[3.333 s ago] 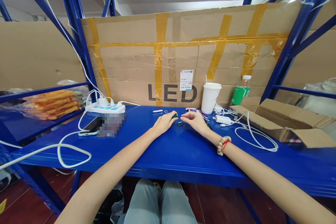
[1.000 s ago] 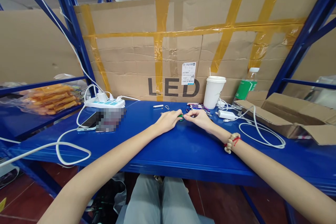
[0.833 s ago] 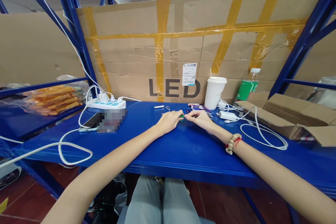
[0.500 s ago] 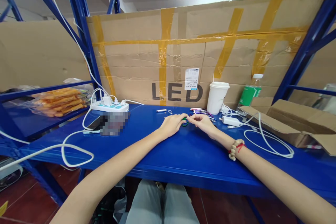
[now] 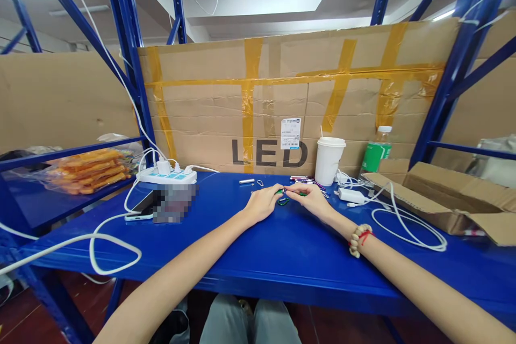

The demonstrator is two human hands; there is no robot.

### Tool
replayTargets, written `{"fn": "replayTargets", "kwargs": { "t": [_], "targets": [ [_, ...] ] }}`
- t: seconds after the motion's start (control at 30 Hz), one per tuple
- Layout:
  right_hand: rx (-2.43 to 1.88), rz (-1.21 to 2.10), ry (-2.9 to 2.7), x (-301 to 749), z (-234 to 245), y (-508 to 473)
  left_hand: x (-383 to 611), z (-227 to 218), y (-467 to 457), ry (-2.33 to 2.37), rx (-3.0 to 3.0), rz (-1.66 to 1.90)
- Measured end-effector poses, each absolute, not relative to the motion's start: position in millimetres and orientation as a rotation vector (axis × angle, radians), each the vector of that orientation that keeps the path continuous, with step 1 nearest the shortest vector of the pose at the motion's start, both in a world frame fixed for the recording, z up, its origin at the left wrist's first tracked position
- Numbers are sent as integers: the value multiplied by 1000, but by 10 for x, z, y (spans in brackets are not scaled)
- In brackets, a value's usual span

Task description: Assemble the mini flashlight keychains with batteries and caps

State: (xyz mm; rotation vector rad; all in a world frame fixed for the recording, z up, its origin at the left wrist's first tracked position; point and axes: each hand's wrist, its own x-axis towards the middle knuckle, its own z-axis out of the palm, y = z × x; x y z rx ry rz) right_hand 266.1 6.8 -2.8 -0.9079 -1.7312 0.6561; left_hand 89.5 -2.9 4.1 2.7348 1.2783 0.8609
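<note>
My left hand [image 5: 264, 204] is closed in a pinch on a small shiny green piece [image 5: 279, 191], whose exact kind I cannot make out. Fingertips of my right hand [image 5: 309, 199] meet it from the other side, pinched together; a bit of green shows beneath them too. Just below the fingertips a green carabiner [image 5: 283, 201] lies on the blue tabletop [image 5: 258, 247]. Beyond my left hand are a silver tube [image 5: 246, 181] and a small silver carabiner [image 5: 260, 183]. Behind my right hand several slim coloured metal sticks [image 5: 302, 179] lie bunched, partly hidden.
A white lidded cup [image 5: 329, 161] and a green-labelled bottle [image 5: 377, 149] stand at the back right. A white charger [image 5: 351, 195] with looped cable lies before an open cardboard box [image 5: 451, 199]. At left are a power strip [image 5: 151, 174] and a phone [image 5: 147, 203].
My view has tilted up slightly. Both hands stay pinched together at the same spot; the fingertips have shifted a little, and the green carabiner below them shows more clearly.
</note>
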Motion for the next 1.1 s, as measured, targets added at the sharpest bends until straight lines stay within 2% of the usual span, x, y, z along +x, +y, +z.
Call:
{"fn": "replayTargets", "kwargs": {
  "t": [0.53, 1.1],
  "targets": [
    [-827, 678, -1807, 2713, -41, 38, 872, 34, -95, 1044, 2866, 704],
    [-898, 589, -1833, 2654, -26, 2, 901, 34, -107, 1141, 2899, 845]
  ]
}}
